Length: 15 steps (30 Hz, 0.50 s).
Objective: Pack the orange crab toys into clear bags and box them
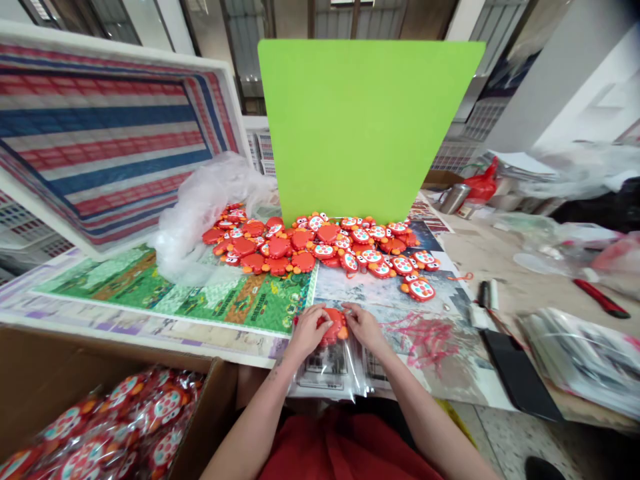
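Note:
In front of my body, at the table's near edge, a red animal-shaped toy [333,328] with orange feet lies plain side up between both hands. My left hand [311,328] grips its left side, thumb over the top. On the right side, the curled fingers of my right hand [364,327] press against its edge. Beneath the toy and reaching down toward my lap are clear plastic bags [327,373]; whether the toy is partly inside one I cannot tell. Farther back lies a pile of similar toys [303,241], some showing white faces with coloured dots.
A bright green board [365,133] stands behind the pile. At left, a large crate [115,143] with striped lining leans beside crumpled clear film [200,207]. A cardboard box [213,393] holds bagged toys. Pink strings [425,340], a black phone-like slab [520,373] and a red-handled cutter [600,298] lie right.

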{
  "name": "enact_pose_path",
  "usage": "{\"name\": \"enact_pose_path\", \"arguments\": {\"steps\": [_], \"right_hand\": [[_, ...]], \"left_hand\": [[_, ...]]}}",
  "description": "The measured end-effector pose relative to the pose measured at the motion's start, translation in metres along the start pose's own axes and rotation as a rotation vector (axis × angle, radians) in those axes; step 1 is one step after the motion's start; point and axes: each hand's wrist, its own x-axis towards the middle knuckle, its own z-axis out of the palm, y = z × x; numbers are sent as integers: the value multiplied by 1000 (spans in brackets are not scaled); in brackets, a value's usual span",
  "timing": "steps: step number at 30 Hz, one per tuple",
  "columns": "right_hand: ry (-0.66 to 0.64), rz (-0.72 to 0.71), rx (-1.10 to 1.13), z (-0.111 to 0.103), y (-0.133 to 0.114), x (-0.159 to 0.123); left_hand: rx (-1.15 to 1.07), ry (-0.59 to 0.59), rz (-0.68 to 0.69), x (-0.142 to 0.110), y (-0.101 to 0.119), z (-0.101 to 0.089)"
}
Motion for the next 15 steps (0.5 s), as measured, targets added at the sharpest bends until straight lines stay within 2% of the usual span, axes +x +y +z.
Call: {"name": "enact_pose_path", "arguments": {"steps": [5, 6, 8, 10, 11, 13, 15], "right_hand": [[157, -30, 128, 14, -12, -5], [169, -33, 152, 14, -15, -6], [174, -45, 197, 10, -19, -6], [165, -58, 218, 7, -20, -7], [162, -63, 218, 6, -20, -8], [162, -81, 202, 4, -18, -8], [169, -123, 167, 4, -18, -7]], "left_hand": [[-10, -176, -26, 0, 10, -15], [-19, -150, -28, -2, 10, -16], [-43, 19, -46, -7, 7, -16], [-110, 217, -149, -11, 1, -15], [-167, 258, -227, -12, -3, -14], [-294, 206, -387, -14, -11, -11], [-400, 68, -475, -15, -16, -8]]}}
